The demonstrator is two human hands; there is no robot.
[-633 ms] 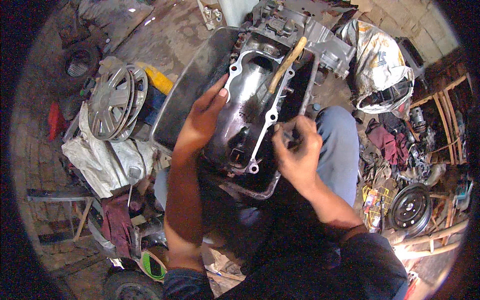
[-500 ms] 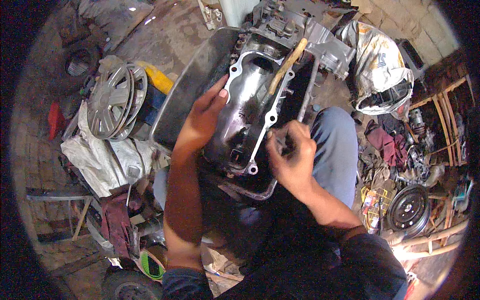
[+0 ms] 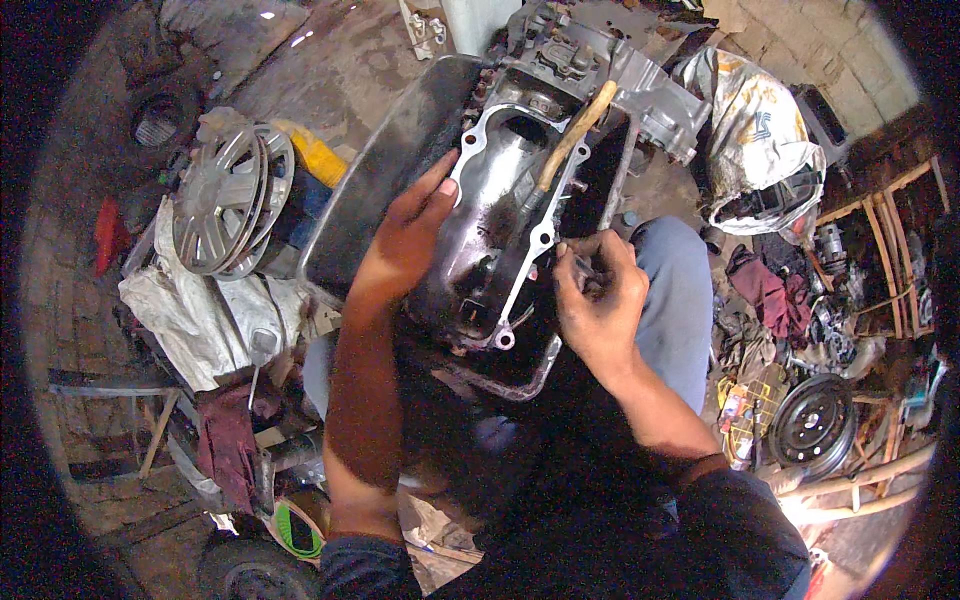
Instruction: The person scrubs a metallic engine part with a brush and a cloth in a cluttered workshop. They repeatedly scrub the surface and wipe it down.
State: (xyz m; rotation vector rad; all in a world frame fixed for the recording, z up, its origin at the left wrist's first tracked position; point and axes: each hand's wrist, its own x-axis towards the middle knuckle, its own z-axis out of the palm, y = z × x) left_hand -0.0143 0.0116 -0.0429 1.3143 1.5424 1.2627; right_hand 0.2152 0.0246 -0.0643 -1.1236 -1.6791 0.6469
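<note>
A metal engine casing (image 3: 487, 215) lies tilted across a dark rectangular tub (image 3: 345, 215), its wet, shiny hollow facing up and a pale flat flange running round it. My left hand (image 3: 418, 215) grips the casing's left edge, thumb on the flange and some fingers hidden behind the side. Just off the right flange, beside a bolt hole, my right hand (image 3: 605, 295) is closed in a pinch; whatever it holds, if anything, is hidden. A tan wooden handle (image 3: 580, 133) rests across the upper right of the casing, its far end out of sight.
Silver wheel covers (image 3: 222, 200) stand on the left beside a white sack (image 3: 205, 320). At right are a stuffed white bag (image 3: 750, 125), dark red cloth (image 3: 765, 290) and a black wheel rim (image 3: 812, 425). My right knee (image 3: 675, 300) sits close to the tub.
My right hand has shifted right and slightly upward, off the flange rim. My left hand, the casing and the wooden handle stay in place.
</note>
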